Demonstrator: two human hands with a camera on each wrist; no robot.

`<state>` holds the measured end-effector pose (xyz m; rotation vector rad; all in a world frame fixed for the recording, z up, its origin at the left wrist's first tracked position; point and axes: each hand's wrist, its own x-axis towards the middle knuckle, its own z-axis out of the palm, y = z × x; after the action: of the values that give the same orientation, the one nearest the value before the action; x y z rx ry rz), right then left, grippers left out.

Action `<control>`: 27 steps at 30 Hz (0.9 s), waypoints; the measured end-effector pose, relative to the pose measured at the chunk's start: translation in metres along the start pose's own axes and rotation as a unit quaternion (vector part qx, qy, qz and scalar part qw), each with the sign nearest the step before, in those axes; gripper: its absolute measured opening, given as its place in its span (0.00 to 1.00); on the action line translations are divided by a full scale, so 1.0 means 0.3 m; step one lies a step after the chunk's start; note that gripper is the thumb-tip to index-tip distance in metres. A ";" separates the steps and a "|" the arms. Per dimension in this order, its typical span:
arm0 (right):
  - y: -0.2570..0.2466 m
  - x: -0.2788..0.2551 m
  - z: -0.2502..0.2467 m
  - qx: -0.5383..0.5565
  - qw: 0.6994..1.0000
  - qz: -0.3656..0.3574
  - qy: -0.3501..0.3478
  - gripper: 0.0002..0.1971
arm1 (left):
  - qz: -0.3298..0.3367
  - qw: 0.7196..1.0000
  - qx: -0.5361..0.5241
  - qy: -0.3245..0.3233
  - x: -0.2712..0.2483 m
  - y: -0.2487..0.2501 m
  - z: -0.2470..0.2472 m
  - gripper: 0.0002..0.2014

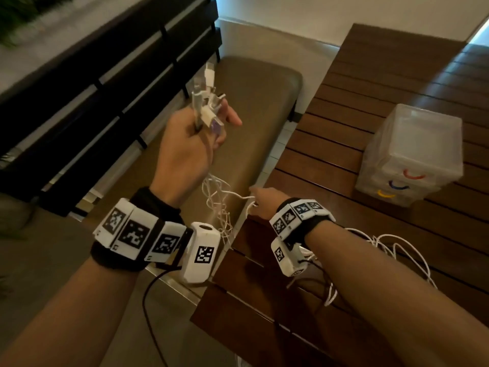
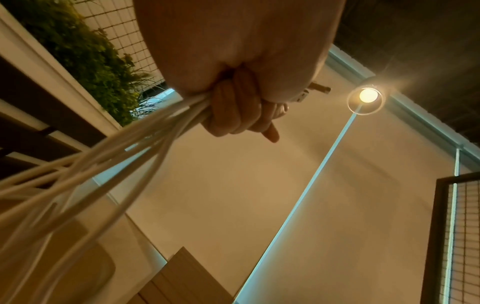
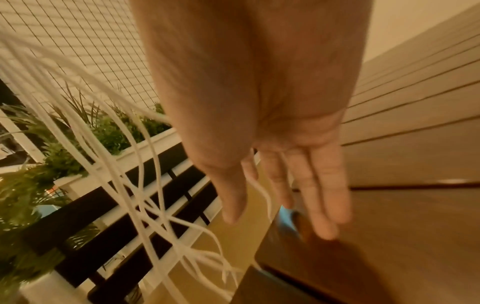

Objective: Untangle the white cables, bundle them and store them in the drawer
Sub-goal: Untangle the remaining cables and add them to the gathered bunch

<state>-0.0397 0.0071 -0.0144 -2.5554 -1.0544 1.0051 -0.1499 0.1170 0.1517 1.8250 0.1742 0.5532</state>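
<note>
Fingers point(image 2: 233, 107) of the left hand point(image 1: 182, 152) curl tight round the cables point(image 1: 219, 202) just below the plugs point(image 1: 205, 102), upper centre of the head view. Plug ends stick up out of the fist; the strands hang down from it in a loose tangle at frame centre.

Right hand point(image 1: 264, 201), centre of the head view, has its fingers point(image 3: 319, 185) straight and lightly spread, reaching into the hanging strands. One strand runs between the fingers, but no clear pinch shows. More cable loops lie on the table point(image 1: 397, 102) behind the right forearm, lower right.

Cables look light, thin and limp, likely slick, and they will snag on each other at the crossings. Best hold, I judge, is the plug end already in the fist. The free hand can then comb downward, one strand at a time. Hard pulls would tighten knots.

Drawer unit point(image 1: 407, 154) stands on the table at the right, well apart from both hands, drawers closed.

Head view alone shows the plugs, the drawer unit and the loops on the table. Left wrist view shows the curled grip from below and the strands fanning toward lower left. Right wrist view shows the flat palm and the crossings at lower left, blurred.
</note>
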 end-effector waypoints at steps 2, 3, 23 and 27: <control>0.049 -0.027 -0.031 -0.019 1.000 0.013 0.002 0.27 | -0.004 1.000 0.018 -0.008 -0.007 -0.023 0.032 0.17; 0.074 -0.044 -0.046 -0.026 0.999 0.022 0.008 0.25 | -0.008 0.999 0.034 -0.015 -0.010 -0.040 0.046 0.17; 0.374 -0.247 0.080 -0.077 0.983 0.154 0.066 0.14 | -0.092 0.982 0.083 -0.145 -0.153 -0.253 0.377 0.13; 0.388 -0.250 0.067 -0.077 0.988 0.127 0.049 0.16 | -0.091 0.974 0.130 -0.164 -0.151 -0.266 0.441 0.12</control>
<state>-0.0275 -0.1302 -0.0392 -2.8889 -0.8251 0.8715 -0.1171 0.0114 0.0347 2.1005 0.1932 0.0969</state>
